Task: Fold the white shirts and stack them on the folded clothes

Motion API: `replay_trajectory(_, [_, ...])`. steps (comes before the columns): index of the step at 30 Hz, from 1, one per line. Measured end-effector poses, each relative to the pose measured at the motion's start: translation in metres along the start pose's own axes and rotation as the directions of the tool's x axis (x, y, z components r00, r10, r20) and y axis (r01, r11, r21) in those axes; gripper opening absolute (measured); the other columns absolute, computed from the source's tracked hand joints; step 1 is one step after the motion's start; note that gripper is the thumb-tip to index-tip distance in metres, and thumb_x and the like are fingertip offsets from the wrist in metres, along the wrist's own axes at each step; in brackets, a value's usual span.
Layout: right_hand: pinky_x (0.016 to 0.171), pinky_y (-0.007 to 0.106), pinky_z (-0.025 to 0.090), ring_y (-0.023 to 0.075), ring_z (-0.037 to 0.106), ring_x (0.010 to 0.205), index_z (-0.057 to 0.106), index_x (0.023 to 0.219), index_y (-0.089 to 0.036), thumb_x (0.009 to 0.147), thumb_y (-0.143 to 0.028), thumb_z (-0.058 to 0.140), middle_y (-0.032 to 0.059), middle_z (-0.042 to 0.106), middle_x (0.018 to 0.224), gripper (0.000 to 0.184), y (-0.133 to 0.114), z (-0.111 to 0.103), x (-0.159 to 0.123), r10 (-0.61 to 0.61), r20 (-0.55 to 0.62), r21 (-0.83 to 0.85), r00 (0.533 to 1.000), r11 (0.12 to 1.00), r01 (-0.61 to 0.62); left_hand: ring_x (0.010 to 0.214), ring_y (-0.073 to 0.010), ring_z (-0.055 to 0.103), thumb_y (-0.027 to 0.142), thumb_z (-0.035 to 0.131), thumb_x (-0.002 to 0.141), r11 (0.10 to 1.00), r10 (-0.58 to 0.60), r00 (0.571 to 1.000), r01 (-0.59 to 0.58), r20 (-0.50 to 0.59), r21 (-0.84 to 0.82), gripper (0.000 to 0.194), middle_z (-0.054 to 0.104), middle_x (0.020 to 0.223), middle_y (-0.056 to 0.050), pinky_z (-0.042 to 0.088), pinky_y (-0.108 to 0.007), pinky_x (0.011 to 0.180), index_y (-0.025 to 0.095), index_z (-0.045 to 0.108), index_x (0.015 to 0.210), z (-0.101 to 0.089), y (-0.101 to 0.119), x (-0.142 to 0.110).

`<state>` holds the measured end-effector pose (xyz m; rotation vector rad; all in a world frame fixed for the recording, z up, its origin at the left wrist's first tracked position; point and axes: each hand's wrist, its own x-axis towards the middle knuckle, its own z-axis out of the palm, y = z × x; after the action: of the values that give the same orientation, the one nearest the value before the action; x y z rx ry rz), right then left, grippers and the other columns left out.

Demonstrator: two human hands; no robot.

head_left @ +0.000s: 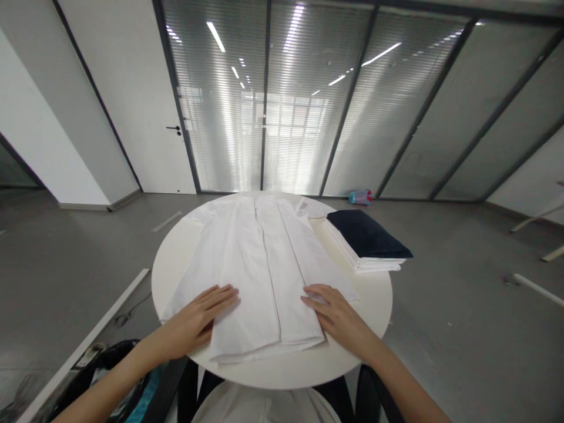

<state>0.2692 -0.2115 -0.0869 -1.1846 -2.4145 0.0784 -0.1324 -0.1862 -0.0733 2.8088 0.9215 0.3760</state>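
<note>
A white short-sleeved garment [240,264], which looks like a shirt or coat, lies spread over the round white table [273,373]. Its lower hem faces me, and a seam or front edge runs down its middle. My left hand [207,311] rests flat on the lower left part of the cloth, fingers stretched toward the middle. On the lower right part lies my right hand [330,308], its fingers extended and slightly apart. Both palms face down, and neither hand grips the cloth. The far sleeves lie near the table's back edge.
On the table's right side is a stack of folded white cloth [374,264] topped by a dark navy folded cloth [368,232]. A bin with a black liner [127,352] stands at lower left. Near the glass wall, a blue and pink object [360,197] lies on the floor.
</note>
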Motion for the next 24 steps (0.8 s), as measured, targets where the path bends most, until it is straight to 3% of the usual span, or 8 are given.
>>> replay_trajectory(4, [0.107,0.044,0.046,0.0237,0.053,0.127,0.057,0.140,-0.022,0.090,-0.006,0.052,0.0100,0.060,0.137,0.053,-0.001,-0.004,0.007,-0.008,0.057,0.055,0.998,0.998,0.005,0.148,-0.0226,0.033,0.002,0.043,0.091,0.998,-0.020,1.000,0.020,-0.012,0.051,0.079,0.032,0.162,-0.003,0.029,-0.049,0.123,0.032,0.019,0.160,0.008,-0.010,0.003])
replay_trajectory(8, [0.104,0.041,0.048,0.0225,0.056,0.121,0.065,0.129,-0.024,0.091,-0.008,0.053,0.0089,0.064,0.130,0.044,-0.001,-0.008,0.015,-0.002,0.070,0.129,0.998,0.992,-0.007,0.146,-0.0210,0.036,0.002,0.041,0.092,0.999,-0.004,1.000,0.003,0.021,0.046,0.077,0.032,0.162,-0.001,0.032,-0.045,0.122,0.033,0.020,0.159,0.006,-0.016,0.002])
replay_trajectory(13, [0.100,0.040,0.050,0.0220,0.059,0.113,0.071,0.120,-0.025,0.095,-0.014,0.055,0.0097,0.066,0.121,0.031,0.005,-0.008,0.030,-0.001,0.080,0.144,0.997,0.990,-0.011,0.141,-0.0210,0.045,-0.001,0.045,0.089,1.000,0.003,1.000,-0.003,0.031,0.000,0.074,0.044,0.156,0.000,0.042,-0.044,0.116,0.036,0.038,0.152,-0.001,-0.027,0.009])
replay_trajectory(17, [0.101,0.042,0.049,0.0227,0.058,0.117,0.070,0.123,-0.026,0.096,-0.016,0.055,0.0102,0.064,0.125,0.032,0.011,-0.008,0.041,-0.042,0.075,0.118,0.996,0.993,0.033,0.142,-0.0227,0.043,-0.003,0.048,0.085,0.999,0.037,0.999,-0.037,0.018,0.012,0.076,0.047,0.154,-0.001,0.043,-0.046,0.114,0.036,0.042,0.150,-0.001,-0.037,0.020])
replay_trajectory(24, [0.107,0.045,0.045,0.0230,0.057,0.123,0.071,0.122,-0.025,0.097,-0.016,0.055,0.0082,0.066,0.131,0.031,0.033,0.009,0.041,-0.076,0.037,0.191,0.996,0.979,0.068,0.144,-0.0218,0.040,0.002,0.042,0.092,0.996,0.085,0.996,-0.085,0.012,0.003,0.068,0.048,0.152,0.002,0.040,-0.046,0.115,0.037,0.041,0.151,0.008,-0.050,0.022])
